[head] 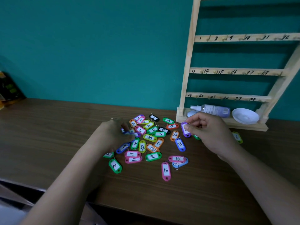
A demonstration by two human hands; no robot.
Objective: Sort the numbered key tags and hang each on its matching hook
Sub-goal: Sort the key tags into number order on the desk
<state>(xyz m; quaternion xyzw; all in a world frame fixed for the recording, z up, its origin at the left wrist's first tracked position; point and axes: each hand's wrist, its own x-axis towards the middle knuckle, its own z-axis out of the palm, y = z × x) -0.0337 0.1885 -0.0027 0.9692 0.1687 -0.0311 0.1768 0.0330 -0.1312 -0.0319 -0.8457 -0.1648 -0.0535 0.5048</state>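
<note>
The wall (97,46) is teal. The bench (48,135) is dark brown with wood lines. The hook rack (188,62) is pale wood with black numbers. The key tags (150,137) are many bright colours, each with a white label and a black number. Near lie a pink tag (165,171) and a green tag (115,166). To the right are a blue tag (180,144), an orange tag (174,135) and a purple tag (186,134). The spray bottle (214,110) is light purple. The bowl (245,117) is white.
</note>
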